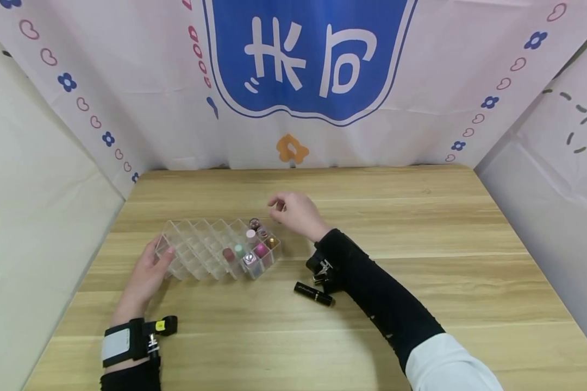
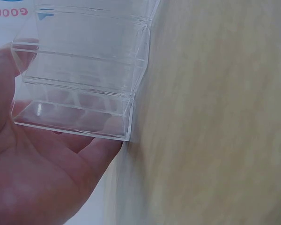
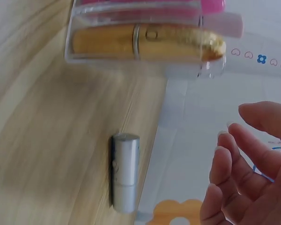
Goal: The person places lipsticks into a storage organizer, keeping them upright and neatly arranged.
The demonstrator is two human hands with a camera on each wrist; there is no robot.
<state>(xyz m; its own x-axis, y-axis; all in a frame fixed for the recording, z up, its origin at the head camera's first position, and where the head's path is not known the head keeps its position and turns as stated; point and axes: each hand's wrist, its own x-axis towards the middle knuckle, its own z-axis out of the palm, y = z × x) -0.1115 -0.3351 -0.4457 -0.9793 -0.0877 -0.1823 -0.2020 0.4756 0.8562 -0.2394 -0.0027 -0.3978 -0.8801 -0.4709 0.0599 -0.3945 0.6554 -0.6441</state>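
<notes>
Left hand: I observed the person's left hand (image 1: 149,269) at the lower left of the head frame, thumb and fingers pinching the left end of the clear organizer (image 1: 200,251).
Clear organizer: This unit sat on the wooden table (image 1: 420,228), left of centre in the head frame, its diamond-shaped openings facing up.
Filled compartments: Cosmetic tubes occupied the right end; I identified a magenta cap (image 1: 261,250), a pale green cap (image 1: 239,250) and, at the top of the right wrist frame, an upright gold tube (image 3: 168,43).
Right hand: I located the right hand (image 1: 298,213) near the centre of the head frame, just beside the organizer's upper right corner. Its fingers were loosely bent, the thumb apart from the fingertips.
Silver tube: The silver tube (image 3: 126,173) lay on the table, lower centre of the right wrist frame.
Black tube: The black tube (image 1: 314,294) lay below the right wrist in the head frame.
Backdrop: A printed cloth (image 1: 151,108) spanned the top of the head frame.
</notes>
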